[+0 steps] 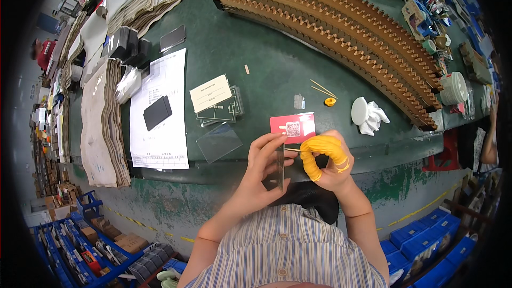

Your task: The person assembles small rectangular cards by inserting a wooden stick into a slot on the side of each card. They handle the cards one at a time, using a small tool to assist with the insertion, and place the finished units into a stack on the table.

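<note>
My left hand (263, 166) is closed on a thin flat panel (280, 166), held upright and seen nearly edge-on. My right hand (337, 173) grips a thin wooden stick (293, 150) whose tip reaches toward the panel. A thick ring of bunched yellow material (324, 146) sits at that hand and covers most of its fingers; how it is held is hard to see. Just beyond both hands lies a red and white card with a square code (293, 128). Farther off are loose thin sticks (323, 90) and a small yellow coil (330, 102).
Long wooden slotted racks (325, 32) stretch across the back right. White crumpled cloth (369, 116) lies right of the yellow coil. At left are stacked cards (211, 96), a clear sheet (219, 142), printed paper (160, 146), a black block (158, 113) and piled cloths (104, 128).
</note>
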A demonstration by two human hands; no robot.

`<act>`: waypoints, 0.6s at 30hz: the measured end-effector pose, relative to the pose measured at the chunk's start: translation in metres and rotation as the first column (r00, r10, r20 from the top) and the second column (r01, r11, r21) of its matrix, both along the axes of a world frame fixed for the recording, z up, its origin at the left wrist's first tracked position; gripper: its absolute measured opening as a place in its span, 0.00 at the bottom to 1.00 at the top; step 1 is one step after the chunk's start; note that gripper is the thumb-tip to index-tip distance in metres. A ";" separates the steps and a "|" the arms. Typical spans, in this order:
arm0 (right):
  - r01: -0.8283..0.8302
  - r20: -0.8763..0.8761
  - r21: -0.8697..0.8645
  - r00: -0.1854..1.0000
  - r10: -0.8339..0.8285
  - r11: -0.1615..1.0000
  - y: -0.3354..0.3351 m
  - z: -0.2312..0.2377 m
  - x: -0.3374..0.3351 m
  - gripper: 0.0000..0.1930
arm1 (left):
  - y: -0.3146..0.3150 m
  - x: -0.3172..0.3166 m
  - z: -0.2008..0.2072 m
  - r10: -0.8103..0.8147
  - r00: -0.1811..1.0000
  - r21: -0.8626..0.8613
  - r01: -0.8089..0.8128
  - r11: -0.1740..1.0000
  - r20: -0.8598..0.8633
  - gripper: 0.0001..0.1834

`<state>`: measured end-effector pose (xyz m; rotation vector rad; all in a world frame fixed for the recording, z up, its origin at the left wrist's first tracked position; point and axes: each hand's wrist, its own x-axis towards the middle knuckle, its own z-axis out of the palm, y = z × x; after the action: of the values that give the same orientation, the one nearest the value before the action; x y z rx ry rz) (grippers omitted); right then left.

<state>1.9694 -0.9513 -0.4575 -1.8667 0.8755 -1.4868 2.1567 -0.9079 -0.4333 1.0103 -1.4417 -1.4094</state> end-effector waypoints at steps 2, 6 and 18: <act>0.070 0.012 0.051 0.997 -0.071 0.996 0.000 0.000 0.002 0.20 | 0.000 0.000 -0.002 0.008 1.000 -0.025 -0.008 1.000 0.020 0.47; 0.236 -0.101 0.133 0.969 -0.223 0.963 -0.007 0.005 0.007 0.19 | 0.000 0.003 -0.002 0.119 0.993 0.008 -0.119 0.993 0.024 0.49; 0.224 -0.326 0.050 0.925 -0.196 0.973 -0.014 0.002 0.017 0.19 | 0.000 0.010 -0.005 0.164 0.987 0.031 -0.163 0.986 -0.002 0.51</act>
<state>1.9866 -0.9650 -0.4552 -2.0333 1.3072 -1.2588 2.1672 -0.9079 -0.4381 1.1179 -1.3058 -1.3174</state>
